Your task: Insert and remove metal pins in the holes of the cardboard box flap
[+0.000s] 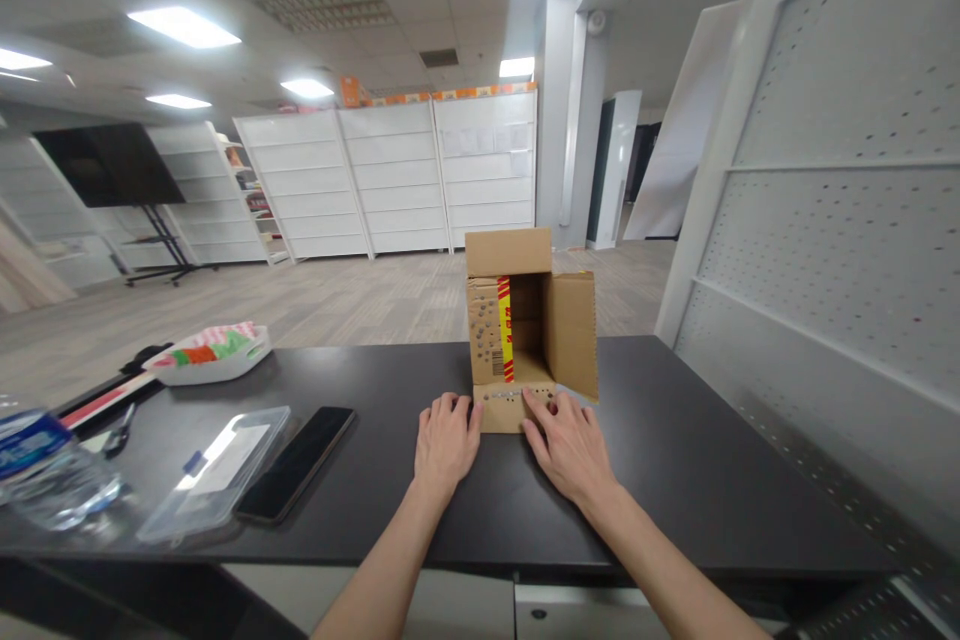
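A cardboard box (482,320) lies on its side on the dark table, its opening towards me and its flaps folded out. Yellow and red tape (505,330) runs down the left flap, beside a barcode and several dark specks. My left hand (446,435) rests on the table at the left edge of the bottom flap (499,415), fingers stretched out. My right hand (571,445) is at that flap's right side, with the index finger extended onto its dotted surface. Neither hand grips anything that I can see. The inside of the box looks dark at the back.
On the table's left lie a black phone (296,465), a clear plastic case (217,470), a water bottle (49,470) and a white basket (214,367) with colourful wrappers. A white perforated panel (840,240) stands along the right side.
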The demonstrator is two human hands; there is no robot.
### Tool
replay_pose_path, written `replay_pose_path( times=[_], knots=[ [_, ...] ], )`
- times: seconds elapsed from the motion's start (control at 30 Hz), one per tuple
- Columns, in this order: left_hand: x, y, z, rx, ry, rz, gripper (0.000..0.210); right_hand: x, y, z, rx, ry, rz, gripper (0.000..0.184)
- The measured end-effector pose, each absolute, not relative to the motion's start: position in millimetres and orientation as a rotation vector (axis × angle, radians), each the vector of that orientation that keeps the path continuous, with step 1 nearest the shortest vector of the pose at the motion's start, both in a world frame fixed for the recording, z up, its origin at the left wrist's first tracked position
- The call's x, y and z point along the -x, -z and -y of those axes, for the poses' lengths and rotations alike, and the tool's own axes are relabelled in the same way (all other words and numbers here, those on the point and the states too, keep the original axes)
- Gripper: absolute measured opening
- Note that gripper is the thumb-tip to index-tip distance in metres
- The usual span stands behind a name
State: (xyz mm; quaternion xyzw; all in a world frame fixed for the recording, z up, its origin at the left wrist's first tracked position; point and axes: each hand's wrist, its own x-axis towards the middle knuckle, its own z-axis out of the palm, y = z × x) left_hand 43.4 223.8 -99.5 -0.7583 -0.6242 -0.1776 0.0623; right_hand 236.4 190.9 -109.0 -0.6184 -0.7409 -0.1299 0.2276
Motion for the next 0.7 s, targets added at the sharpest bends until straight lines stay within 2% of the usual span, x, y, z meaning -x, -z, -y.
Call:
replay_pose_path(
  times=[0.37,0.7],
  knots=[
    [-43,99,-224,2.303,0.565,1.919,0.044,-239,110,-193,1.636,0.309,2.003,0.042],
    [-43,100,-225,2.295,0.581,1.905,0.044,-226,102,-203,1.606,0.304,1.984,0.021]
  ],
)
